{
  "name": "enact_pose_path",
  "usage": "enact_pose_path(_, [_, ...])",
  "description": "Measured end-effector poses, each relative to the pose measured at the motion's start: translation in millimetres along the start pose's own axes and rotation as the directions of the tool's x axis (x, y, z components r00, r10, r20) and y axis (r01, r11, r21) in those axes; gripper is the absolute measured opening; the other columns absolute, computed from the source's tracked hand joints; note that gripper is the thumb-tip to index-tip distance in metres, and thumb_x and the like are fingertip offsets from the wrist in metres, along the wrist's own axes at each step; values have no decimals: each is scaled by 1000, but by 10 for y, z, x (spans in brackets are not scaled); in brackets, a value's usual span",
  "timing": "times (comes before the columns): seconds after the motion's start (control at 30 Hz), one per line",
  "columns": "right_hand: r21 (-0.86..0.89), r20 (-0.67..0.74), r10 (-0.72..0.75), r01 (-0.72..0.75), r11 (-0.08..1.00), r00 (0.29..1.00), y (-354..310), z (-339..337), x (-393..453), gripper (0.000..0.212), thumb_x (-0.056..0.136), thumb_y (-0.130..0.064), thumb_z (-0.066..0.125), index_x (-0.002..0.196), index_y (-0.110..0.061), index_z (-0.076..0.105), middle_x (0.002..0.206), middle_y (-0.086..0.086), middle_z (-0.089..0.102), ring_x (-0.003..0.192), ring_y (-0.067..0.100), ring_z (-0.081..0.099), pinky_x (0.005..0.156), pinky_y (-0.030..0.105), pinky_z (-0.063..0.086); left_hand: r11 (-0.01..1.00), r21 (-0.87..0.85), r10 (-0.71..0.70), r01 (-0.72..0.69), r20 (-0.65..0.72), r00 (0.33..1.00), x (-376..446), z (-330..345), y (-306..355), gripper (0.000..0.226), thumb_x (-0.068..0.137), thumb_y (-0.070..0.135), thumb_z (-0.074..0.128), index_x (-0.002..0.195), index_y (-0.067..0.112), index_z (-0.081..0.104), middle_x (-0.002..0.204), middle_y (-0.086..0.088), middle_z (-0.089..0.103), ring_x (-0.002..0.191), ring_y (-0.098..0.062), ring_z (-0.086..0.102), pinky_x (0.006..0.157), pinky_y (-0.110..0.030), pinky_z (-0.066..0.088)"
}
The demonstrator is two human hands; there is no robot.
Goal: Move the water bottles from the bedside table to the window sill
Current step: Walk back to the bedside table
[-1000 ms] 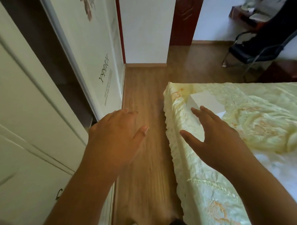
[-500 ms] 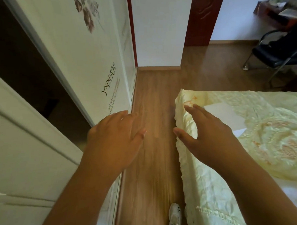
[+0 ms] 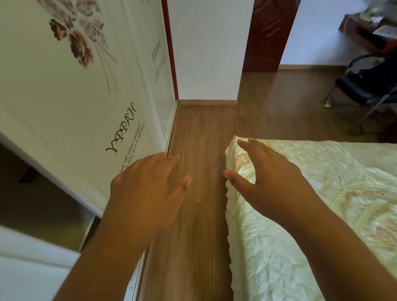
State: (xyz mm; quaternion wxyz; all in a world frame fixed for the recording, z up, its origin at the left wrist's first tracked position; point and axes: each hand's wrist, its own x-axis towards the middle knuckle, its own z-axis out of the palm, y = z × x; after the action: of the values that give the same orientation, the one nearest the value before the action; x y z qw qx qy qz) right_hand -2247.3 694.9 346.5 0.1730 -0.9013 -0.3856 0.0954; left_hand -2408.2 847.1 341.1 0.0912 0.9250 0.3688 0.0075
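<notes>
We hold both hands out in front of us, palms down and carrying nothing. Our left hand (image 3: 145, 189) has its fingers loosely spread, with a white wardrobe door (image 3: 82, 88) printed with flowers just to its left. Our right hand (image 3: 273, 183) is spread too, thumb apart, over the corner of a bed with a pale yellow cover (image 3: 326, 224). Between our hands runs the wooden floor (image 3: 197, 218). We see no water bottles from here.

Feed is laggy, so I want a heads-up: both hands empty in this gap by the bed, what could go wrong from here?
The strip of floor between wardrobe door and bed is narrow; left hand or right hand may knock either.
No bottles, bedside table or sill are visible.
</notes>
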Motion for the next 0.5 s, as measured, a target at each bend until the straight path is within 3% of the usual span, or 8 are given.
enact_pose_path(0.23, [-13,7,64,-64,998,998,163,-26,508,77,88,-75,42,155,-42,22,165,-16,21,150,16,30,119,42,27,997,-47,69,-69,6,998,616,31,127,63,96,69,30,153,43,28,163,13,29,149,-14,28,118,-41,28])
enact_pose_path(0.5, [-31,-12,129,-129,991,992,-89,36,1297,78,86,-77,41,154,-44,22,165,-16,20,150,16,30,119,47,27,982,-67,174,-174,-7,985,1532,55,-126,61,98,67,31,153,42,30,162,12,31,149,-12,29,118,-40,27])
